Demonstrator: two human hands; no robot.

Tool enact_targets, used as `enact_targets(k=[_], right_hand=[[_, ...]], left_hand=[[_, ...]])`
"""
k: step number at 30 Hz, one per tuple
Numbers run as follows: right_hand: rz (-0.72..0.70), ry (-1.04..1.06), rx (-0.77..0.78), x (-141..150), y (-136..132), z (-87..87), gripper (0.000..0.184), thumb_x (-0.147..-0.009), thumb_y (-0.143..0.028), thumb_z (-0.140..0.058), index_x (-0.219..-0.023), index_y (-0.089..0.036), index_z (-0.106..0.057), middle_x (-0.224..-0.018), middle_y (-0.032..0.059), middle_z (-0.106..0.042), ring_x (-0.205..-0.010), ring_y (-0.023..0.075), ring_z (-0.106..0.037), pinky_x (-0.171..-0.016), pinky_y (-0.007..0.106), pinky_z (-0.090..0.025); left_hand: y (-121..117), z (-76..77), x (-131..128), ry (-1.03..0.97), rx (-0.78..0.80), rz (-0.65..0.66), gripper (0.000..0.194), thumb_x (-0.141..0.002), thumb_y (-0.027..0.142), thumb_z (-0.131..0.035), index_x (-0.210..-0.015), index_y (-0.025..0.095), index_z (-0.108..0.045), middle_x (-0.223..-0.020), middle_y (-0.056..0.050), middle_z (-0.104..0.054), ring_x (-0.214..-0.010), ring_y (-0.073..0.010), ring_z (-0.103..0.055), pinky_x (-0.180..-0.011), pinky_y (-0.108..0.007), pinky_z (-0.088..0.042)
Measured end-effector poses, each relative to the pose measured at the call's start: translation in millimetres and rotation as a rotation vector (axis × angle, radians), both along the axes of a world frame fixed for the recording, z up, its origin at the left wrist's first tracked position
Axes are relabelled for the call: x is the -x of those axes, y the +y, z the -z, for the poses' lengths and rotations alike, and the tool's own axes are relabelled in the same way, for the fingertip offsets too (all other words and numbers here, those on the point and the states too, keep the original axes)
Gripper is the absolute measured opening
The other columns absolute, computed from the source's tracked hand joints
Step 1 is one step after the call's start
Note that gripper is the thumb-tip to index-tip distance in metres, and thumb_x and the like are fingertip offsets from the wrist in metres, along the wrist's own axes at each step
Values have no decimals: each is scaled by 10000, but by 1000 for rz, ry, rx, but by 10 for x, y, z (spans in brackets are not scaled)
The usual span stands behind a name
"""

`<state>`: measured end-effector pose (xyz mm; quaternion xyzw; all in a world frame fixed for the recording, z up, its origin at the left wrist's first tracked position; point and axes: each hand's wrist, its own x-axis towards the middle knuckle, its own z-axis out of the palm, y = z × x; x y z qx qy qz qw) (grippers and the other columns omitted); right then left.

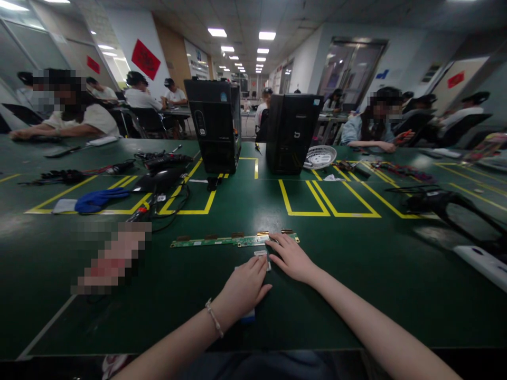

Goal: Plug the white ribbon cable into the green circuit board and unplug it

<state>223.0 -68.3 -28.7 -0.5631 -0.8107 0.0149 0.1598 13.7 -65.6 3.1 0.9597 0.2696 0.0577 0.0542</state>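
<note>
A long, thin green circuit board (pixel 214 241) with brown and gold tabs along its far edge lies across the dark green table. The fingers of my right hand (pixel 292 258) are spread over the board's right end and appear to touch it. My left hand (pixel 243 289), a bracelet at its wrist, lies nearer to me with fingers flat and together and the thumb apart. Its fingertips cover part of a small whitish piece (pixel 260 254) just below the board. A blue-and-white thing (pixel 249 317) shows partly under the left palm; its kind is hidden.
Two black computer towers (pixel 216 126) stand beyond the board. To the left lie a blue glove (pixel 101 199), cables (pixel 65 177) and a dark rounded device (pixel 160 180). A white basket (pixel 320 157) and a black frame (pixel 447 203) are on the right. Other people sit at tables farther off.
</note>
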Motion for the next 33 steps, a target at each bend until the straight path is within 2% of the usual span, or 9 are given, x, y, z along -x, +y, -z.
enact_targets(k=[5, 10, 21, 28, 33], right_hand=[[-19, 0, 17, -42, -27, 35, 473, -969, -397, -409, -1409, -229, -446, -1471, 97, -410, -1369, 238, -335, -1127, 490, -285], [-41, -9, 69, -77, -34, 22, 506, -974, -427, -391, -1439, -229, -405, -1508, 88, -356, -1404, 234, -275, -1150, 488, -248], [-22, -32, 99, -130, -158, 4, 492, -957, -410, -438, -1421, -247, -435, -1492, 90, -382, -1403, 268, -275, -1141, 539, -239], [-27, -24, 110, -140, -193, -6, 511, -958, -419, -435, -1442, -263, -398, -1524, 93, -322, -1421, 260, -237, -1148, 540, -219], [-23, -17, 126, -133, -192, -32, 517, -953, -432, -440, -1438, -257, -406, -1517, 95, -338, -1418, 258, -244, -1151, 536, -212]], left_hand=[[5, 19, -37, -24, -8, -13, 411, -937, 322, -527, -1281, 98, -527, -1319, -166, -568, -1219, -287, -511, -978, -410, -466], [-47, 76, -54, -85, -13, -72, 464, -925, 367, -541, -1300, 94, -517, -1347, -175, -549, -1246, -306, -497, -1036, -450, -413], [-88, 150, -48, -63, 55, -93, 559, -926, 414, -525, -1360, 66, -468, -1432, -187, -468, -1327, -328, -418, -1093, -478, -351], [-93, 150, -37, -93, 69, -87, 534, -933, 406, -517, -1353, 78, -478, -1416, -172, -491, -1315, -321, -434, -1080, -478, -372], [-65, 181, -18, -132, 68, -73, 487, -944, 363, -501, -1357, 105, -471, -1415, -153, -497, -1318, -293, -434, -1098, -468, -350]])
